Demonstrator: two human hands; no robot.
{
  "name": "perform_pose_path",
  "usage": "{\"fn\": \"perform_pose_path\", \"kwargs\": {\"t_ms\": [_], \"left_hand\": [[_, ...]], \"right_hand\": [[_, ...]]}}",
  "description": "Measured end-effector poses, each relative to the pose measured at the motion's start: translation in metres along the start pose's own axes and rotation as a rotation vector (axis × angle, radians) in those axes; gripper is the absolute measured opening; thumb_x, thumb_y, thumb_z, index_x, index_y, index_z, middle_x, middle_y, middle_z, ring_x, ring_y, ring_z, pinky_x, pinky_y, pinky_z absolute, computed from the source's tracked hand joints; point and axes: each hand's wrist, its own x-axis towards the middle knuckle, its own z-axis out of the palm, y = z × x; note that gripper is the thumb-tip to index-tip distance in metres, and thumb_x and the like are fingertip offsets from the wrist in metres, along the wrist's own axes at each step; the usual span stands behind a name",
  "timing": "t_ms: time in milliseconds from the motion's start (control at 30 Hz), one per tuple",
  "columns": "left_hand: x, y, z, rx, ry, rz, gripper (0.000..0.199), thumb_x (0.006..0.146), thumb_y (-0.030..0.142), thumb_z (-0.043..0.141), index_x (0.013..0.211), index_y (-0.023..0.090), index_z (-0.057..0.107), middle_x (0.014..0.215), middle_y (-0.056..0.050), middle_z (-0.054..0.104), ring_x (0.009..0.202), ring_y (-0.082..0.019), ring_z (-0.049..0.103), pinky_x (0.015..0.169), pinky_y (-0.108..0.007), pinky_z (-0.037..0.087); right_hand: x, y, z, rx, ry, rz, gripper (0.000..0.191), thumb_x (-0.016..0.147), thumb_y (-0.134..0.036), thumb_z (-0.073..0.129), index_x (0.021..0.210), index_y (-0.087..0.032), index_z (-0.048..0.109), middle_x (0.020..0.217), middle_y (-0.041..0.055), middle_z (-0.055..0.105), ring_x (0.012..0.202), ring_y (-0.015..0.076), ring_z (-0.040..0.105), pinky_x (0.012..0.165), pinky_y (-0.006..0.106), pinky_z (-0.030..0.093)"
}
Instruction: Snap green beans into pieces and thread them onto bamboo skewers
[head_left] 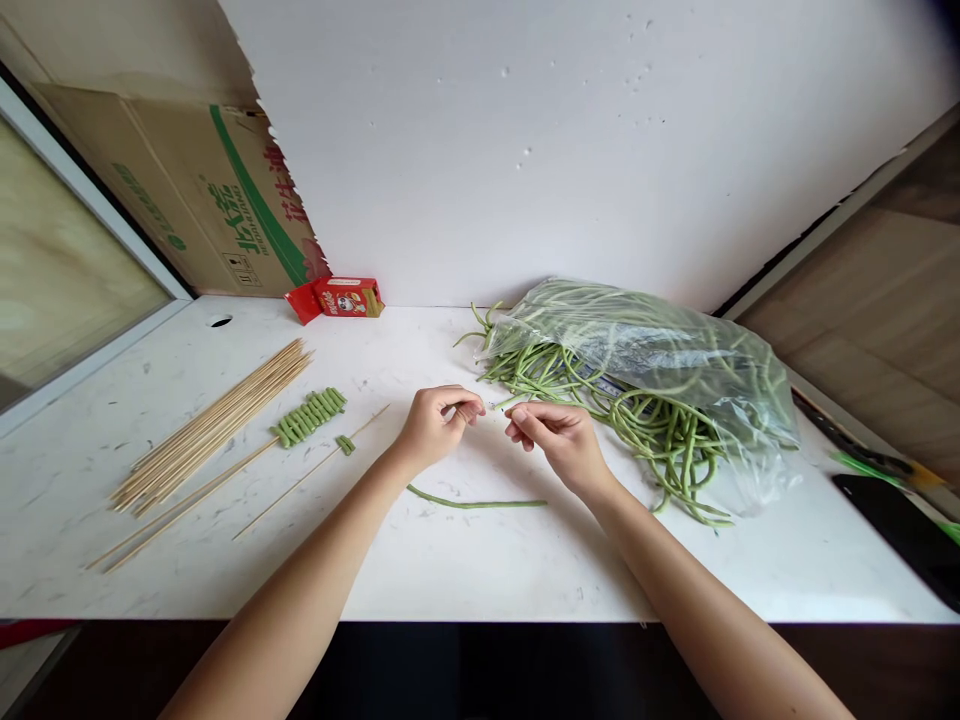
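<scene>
My left hand [442, 420] is closed in a pinch above the middle of the white table. Facing it, my right hand [559, 437] is also pinched, its fingertips a short gap away. Whatever either hand holds is too small or hidden to make out. Small dark and pale bits lie between the fingertips. Below the hands a single long green bean [480, 505] lies curved on the table. Left of my left hand are a thin skewer [300, 485] with a short bean piece [345, 444], and skewered cut bean pieces [309, 416] in a row.
A bundle of bamboo skewers [214, 425] lies at the left. Behind my right hand a clear plastic bag [637, 320] spills long beans [667, 440]. A small red box [352, 297] stands by the back wall. At the right edge lies a black phone [900, 530].
</scene>
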Motion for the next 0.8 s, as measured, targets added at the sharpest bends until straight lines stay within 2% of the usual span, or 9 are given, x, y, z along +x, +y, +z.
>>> {"fn": "perform_pose_path", "kwargs": {"t_ms": [100, 200, 300, 400, 500, 600, 667, 733, 800], "left_hand": [[0.001, -0.004, -0.002, -0.055, 0.057, -0.046, 0.019, 0.1, 0.03, 0.064, 0.095, 0.017, 0.077, 0.08, -0.005, 0.076, 0.073, -0.016, 0.069, 0.067, -0.026, 0.052], [0.002, -0.009, -0.005, -0.008, 0.054, -0.007, 0.019, 0.102, 0.026, 0.059, 0.104, 0.018, 0.077, 0.086, -0.005, 0.075, 0.077, -0.016, 0.07, 0.074, -0.027, 0.055], [0.005, -0.011, -0.008, 0.055, 0.048, 0.042, 0.024, 0.103, 0.02, 0.054, 0.106, 0.019, 0.078, 0.095, -0.007, 0.073, 0.084, -0.016, 0.069, 0.076, -0.027, 0.056], [0.006, -0.01, -0.011, 0.1, 0.059, 0.069, 0.025, 0.101, 0.017, 0.055, 0.104, 0.019, 0.08, 0.098, -0.008, 0.07, 0.089, -0.016, 0.069, 0.08, -0.027, 0.057], [0.006, -0.01, -0.011, 0.09, 0.052, 0.036, 0.019, 0.1, 0.019, 0.061, 0.104, 0.019, 0.08, 0.098, -0.008, 0.072, 0.09, -0.017, 0.071, 0.081, -0.028, 0.059], [0.005, -0.012, -0.007, 0.028, 0.049, -0.019, 0.015, 0.095, 0.022, 0.071, 0.107, 0.019, 0.079, 0.1, -0.008, 0.077, 0.09, -0.019, 0.074, 0.08, -0.029, 0.06], [0.004, -0.014, -0.004, -0.008, 0.06, -0.054, 0.02, 0.09, 0.022, 0.078, 0.11, 0.019, 0.079, 0.098, -0.008, 0.079, 0.09, -0.02, 0.076, 0.082, -0.03, 0.061], [0.002, -0.014, -0.001, -0.033, 0.073, -0.068, 0.026, 0.085, 0.021, 0.083, 0.11, 0.018, 0.078, 0.094, -0.007, 0.08, 0.089, -0.02, 0.077, 0.083, -0.031, 0.061], [0.001, -0.012, 0.002, -0.044, 0.072, -0.057, 0.026, 0.084, 0.02, 0.084, 0.109, 0.019, 0.078, 0.093, -0.006, 0.08, 0.089, -0.02, 0.077, 0.083, -0.031, 0.061]], "right_hand": [[0.005, 0.009, -0.006, 0.046, 0.011, -0.015, 0.026, 0.089, -0.047, 0.081, 0.095, -0.022, 0.085, 0.084, 0.0076, 0.079, 0.068, 0.0189, 0.066, 0.059, 0.033, 0.055], [0.008, 0.022, -0.009, -0.141, -0.018, -0.054, 0.029, 0.086, -0.048, 0.084, 0.102, -0.024, 0.085, 0.095, 0.0098, 0.081, 0.081, 0.0235, 0.072, 0.065, 0.035, 0.057], [0.009, 0.031, -0.008, -0.408, -0.047, -0.1, 0.029, 0.087, -0.046, 0.083, 0.104, -0.023, 0.085, 0.098, 0.0104, 0.081, 0.079, 0.0221, 0.07, 0.07, 0.036, 0.056], [0.009, 0.035, -0.007, -0.554, -0.096, -0.162, 0.024, 0.091, -0.045, 0.079, 0.101, -0.024, 0.084, 0.097, 0.0103, 0.079, 0.083, 0.0234, 0.067, 0.074, 0.039, 0.056], [0.01, 0.036, -0.006, -0.68, -0.164, -0.285, 0.016, 0.094, -0.04, 0.077, 0.096, -0.026, 0.085, 0.096, 0.0101, 0.078, 0.099, 0.0292, 0.063, 0.088, 0.047, 0.053], [0.01, 0.035, -0.006, -0.786, -0.148, -0.331, 0.017, 0.09, -0.042, 0.082, 0.096, -0.026, 0.085, 0.098, 0.0105, 0.077, 0.1, 0.0313, 0.059, 0.091, 0.049, 0.051], [0.009, 0.032, -0.005, -0.788, -0.109, -0.329, 0.031, 0.085, -0.046, 0.085, 0.108, -0.026, 0.083, 0.1, 0.0108, 0.077, 0.1, 0.0316, 0.059, 0.09, 0.049, 0.05], [0.008, 0.029, -0.004, -0.702, -0.067, -0.303, 0.043, 0.088, -0.049, 0.082, 0.123, -0.026, 0.078, 0.105, 0.0104, 0.078, 0.101, 0.031, 0.061, 0.086, 0.046, 0.051], [0.006, 0.026, -0.001, -0.577, -0.033, -0.262, 0.039, 0.095, -0.05, 0.075, 0.126, -0.027, 0.077, 0.106, 0.0099, 0.078, 0.098, 0.0286, 0.063, 0.077, 0.04, 0.051]]}}
